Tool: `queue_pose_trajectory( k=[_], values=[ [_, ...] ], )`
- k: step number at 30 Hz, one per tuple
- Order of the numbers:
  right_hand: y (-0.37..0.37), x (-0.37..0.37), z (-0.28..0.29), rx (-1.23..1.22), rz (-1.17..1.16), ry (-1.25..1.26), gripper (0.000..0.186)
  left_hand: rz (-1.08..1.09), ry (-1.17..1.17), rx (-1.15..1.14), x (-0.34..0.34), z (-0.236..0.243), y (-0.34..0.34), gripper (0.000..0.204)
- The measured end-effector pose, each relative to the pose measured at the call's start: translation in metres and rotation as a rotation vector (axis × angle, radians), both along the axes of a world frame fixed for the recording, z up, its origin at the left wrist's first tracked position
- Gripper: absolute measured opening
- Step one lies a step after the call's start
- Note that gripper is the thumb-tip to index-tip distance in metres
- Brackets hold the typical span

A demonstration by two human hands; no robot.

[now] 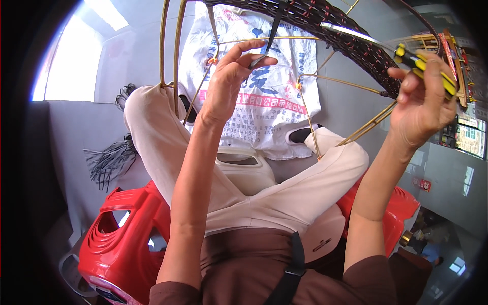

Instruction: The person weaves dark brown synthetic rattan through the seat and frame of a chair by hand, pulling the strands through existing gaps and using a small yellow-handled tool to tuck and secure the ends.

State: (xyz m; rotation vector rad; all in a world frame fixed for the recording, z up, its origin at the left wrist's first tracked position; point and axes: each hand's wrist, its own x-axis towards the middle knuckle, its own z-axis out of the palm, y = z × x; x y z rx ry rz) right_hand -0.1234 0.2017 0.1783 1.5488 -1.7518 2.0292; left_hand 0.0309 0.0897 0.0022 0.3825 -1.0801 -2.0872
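Observation:
My left hand [231, 76] pinches a flat dark strip [274, 33] between thumb and fingers. The strip runs down from a dark brown woven wicker band [325, 25], which arches across the top on a gold-coloured metal frame [175, 51]. My right hand [424, 96] is closed around the yellow-and-black handle of a tool with a long flat metal blade [351, 31]. Its blade points left and lies over or against the weave; whether the tip goes between the strands, I cannot tell. Thin frame rods come down near both knees.
A white printed woven sack [259, 109] is spread on the floor beneath the frame. Bundles of dark strips [113, 158] lie at the left. Red plastic stools [119, 234] stand at both sides, and a pale plastic stool [244, 165] is between my legs. Shelved goods [452, 66] are at far right.

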Motion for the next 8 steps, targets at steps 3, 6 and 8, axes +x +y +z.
queue_pose_trajectory(
  k=[3,6,8],
  values=[
    [0.005,-0.001,-0.016,0.097,0.006,-0.167,0.011,-0.010,-0.088,-0.099,0.005,0.007,0.000,0.045],
    [0.010,0.002,-0.027,0.188,-0.022,-0.253,0.012,-0.048,-0.188,-0.186,0.004,0.008,-0.005,0.040],
    [0.012,0.002,-0.035,0.217,-0.020,-0.261,0.014,-0.112,-0.292,-0.295,0.003,0.011,-0.008,0.044]
  ],
)
